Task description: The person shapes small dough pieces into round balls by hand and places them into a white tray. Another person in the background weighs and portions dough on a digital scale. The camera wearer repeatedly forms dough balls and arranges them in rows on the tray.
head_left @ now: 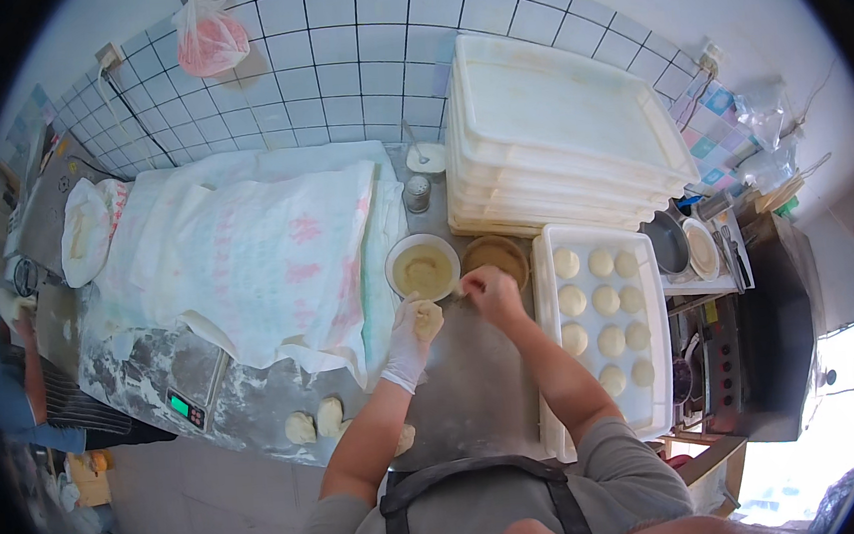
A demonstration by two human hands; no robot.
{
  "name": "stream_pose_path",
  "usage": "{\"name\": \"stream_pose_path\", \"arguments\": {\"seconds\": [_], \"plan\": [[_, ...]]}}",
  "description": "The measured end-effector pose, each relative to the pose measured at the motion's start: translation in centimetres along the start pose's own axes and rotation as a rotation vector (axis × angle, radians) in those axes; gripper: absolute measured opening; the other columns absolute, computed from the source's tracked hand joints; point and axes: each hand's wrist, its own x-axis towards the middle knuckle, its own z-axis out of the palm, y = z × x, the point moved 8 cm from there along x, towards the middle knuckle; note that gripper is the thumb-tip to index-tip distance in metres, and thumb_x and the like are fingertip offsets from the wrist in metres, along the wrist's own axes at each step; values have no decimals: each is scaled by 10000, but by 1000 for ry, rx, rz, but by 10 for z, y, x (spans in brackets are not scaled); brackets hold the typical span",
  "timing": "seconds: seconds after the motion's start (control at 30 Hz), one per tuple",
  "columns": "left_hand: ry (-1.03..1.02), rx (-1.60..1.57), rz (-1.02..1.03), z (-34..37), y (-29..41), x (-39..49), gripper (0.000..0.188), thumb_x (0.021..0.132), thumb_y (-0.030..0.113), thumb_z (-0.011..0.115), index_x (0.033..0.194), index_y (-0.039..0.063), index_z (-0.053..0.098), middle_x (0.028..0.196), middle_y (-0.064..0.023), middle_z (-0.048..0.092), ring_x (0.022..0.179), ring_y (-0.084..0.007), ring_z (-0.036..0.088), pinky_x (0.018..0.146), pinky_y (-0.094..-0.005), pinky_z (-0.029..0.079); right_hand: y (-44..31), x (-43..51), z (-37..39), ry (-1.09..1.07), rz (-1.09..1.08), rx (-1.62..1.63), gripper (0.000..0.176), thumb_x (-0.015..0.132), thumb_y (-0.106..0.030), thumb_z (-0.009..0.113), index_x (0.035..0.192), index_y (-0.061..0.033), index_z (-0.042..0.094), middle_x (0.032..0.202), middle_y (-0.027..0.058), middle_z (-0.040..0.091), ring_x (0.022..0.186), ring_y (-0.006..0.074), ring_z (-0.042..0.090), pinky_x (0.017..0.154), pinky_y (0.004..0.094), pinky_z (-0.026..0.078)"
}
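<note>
My left hand [403,344], in a thin white glove, holds a piece of dough [428,319] just in front of a white bowl [391,264] with pale yellowish contents. My right hand [491,292] is bare, its fingers bunched at the near rim of a brown bowl [523,265] with brownish contents. Whether those fingers pinch anything is too small to tell. Several dough pieces [300,427] lie along the table's front edge, some partly behind my left forearm. Right of my right arm, a white plastic tray [656,324] carries several round dough balls [606,300] in rows.
Stacked white plastic trays [572,105] rise at the back right. White printed sheets [246,259] cover much of the floured metal table [474,384]. A digital scale [186,408] sits front left. A shaker [417,194] stands behind the white bowl. Another person [23,389] is at the far left.
</note>
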Motion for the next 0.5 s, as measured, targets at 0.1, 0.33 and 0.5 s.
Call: {"name": "stream_pose_path", "arguments": {"seconds": [0.1, 0.33, 0.5], "plan": [[-100, 133, 63, 0, 0, 4, 264, 959, 203, 492, 1169, 42, 491, 1017, -96, 580, 963, -223, 588, 800, -330, 499, 39, 13, 6, -134, 14, -392, 84, 765, -146, 644, 821, -93, 678, 844, 92, 636, 814, 292, 613, 715, 386, 489], [-235, -270, -30, 10, -5, 4, 278, 943, 138, 498, 1193, 18, 488, 1052, -109, 582, 973, -227, 594, 818, -325, 493, -11, -6, -22, 49, 12, -41, 72, 760, -118, 629, 820, -100, 665, 856, 82, 625, 818, 274, 610, 714, 371, 488], [-196, 60, 52, 29, -6, -9, 280, 950, 168, 457, 1177, 13, 512, 1121, -89, 567, 1061, -203, 542, 918, -334, 442, -84, -26, 4, -79, -281, -146, 90, 751, -98, 630, 836, -87, 656, 823, 93, 602, 810, 269, 607, 689, 376, 488]]}}
